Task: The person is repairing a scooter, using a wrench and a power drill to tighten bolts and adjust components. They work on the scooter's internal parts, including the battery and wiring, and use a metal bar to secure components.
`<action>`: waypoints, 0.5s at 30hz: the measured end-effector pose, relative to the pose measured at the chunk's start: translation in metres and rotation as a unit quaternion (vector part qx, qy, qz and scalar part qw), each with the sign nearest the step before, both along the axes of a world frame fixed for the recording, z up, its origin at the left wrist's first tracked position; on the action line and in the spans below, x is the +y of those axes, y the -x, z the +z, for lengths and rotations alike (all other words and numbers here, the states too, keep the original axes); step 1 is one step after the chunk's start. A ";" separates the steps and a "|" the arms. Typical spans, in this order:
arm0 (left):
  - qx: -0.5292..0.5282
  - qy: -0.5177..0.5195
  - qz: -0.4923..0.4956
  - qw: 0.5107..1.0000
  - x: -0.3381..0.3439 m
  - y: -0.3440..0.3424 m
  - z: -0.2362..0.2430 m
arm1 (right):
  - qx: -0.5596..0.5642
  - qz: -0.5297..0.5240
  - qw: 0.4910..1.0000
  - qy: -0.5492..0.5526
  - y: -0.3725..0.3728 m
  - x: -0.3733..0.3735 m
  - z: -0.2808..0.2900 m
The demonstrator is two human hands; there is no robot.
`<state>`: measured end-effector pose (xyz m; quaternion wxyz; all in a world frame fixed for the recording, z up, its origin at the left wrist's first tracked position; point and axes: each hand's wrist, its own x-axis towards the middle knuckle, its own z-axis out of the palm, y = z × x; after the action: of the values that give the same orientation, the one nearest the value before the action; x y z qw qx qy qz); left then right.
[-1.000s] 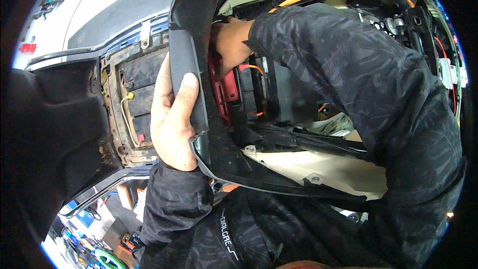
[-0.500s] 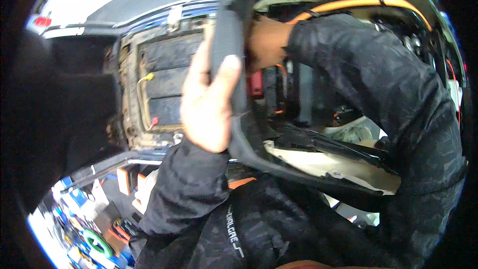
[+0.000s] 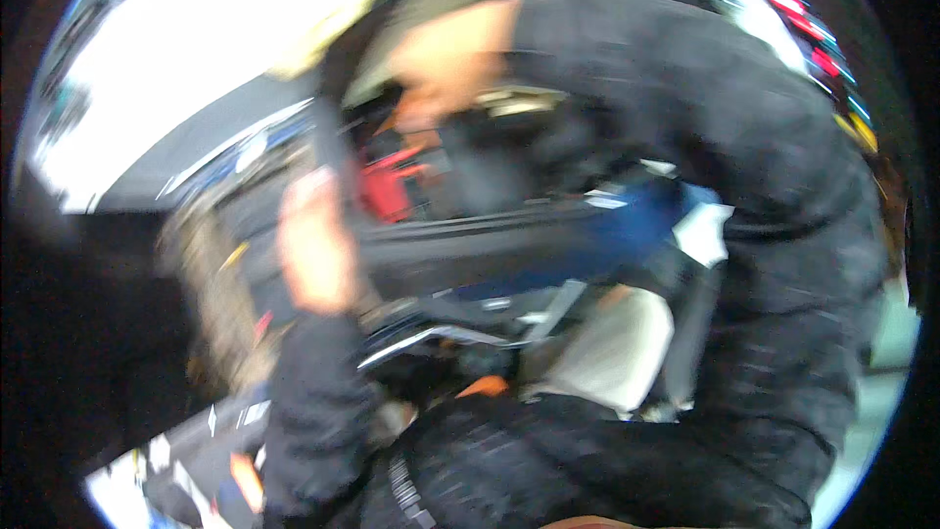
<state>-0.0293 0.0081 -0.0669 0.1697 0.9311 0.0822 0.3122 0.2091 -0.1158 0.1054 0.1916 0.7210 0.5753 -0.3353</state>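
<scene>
Motion blur covers most of the picture. My left hand [image 3: 321,240] is at the left edge of a black trim panel [image 3: 460,253], closed along that edge; its fingers are smeared together. Farther off and to the right, my right hand [image 3: 446,59] reaches over the panel's far side, fingers bent downward. Whatever those fingers touch is blurred. Just below them is a red part [image 3: 385,188] with dark parts around it. Both forearms are in black patterned sleeves.
Left of the panel lies an open vehicle compartment with a dirty, brownish rim [image 3: 220,284]. A pale cream part [image 3: 617,348] stands at the lower right. A yellowish object [image 3: 338,5] is at the top. Orange and white items [image 3: 245,480] lie at the lower left.
My view has swung and the black panel has tilted, its long side now running across the middle. Both hands appear farther left, and more of the red part shows.
</scene>
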 end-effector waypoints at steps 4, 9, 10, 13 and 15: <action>-0.009 0.673 -0.023 0.739 -0.006 0.018 0.011 | -0.115 -0.084 0.949 -0.280 0.045 -0.061 0.061; -0.074 0.582 -0.103 0.804 -0.012 0.056 0.058 | -0.245 -0.220 0.894 -0.304 0.161 -0.160 0.061; -0.072 0.559 -0.070 0.823 -0.007 0.069 0.074 | -0.267 -0.222 0.890 -0.294 0.175 -0.170 0.058; -0.090 0.589 -0.146 0.790 0.010 0.125 0.129 | -0.347 -0.206 0.835 -0.374 0.187 -0.178 0.045; -0.104 0.578 -0.170 0.792 0.020 0.181 0.157 | -0.346 -0.198 0.815 -0.420 0.180 -0.173 0.035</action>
<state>-0.2100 0.0278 0.0896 0.7339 0.6206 0.0695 0.2671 0.0295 -0.2888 0.1400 -0.0138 0.8983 0.4006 0.1803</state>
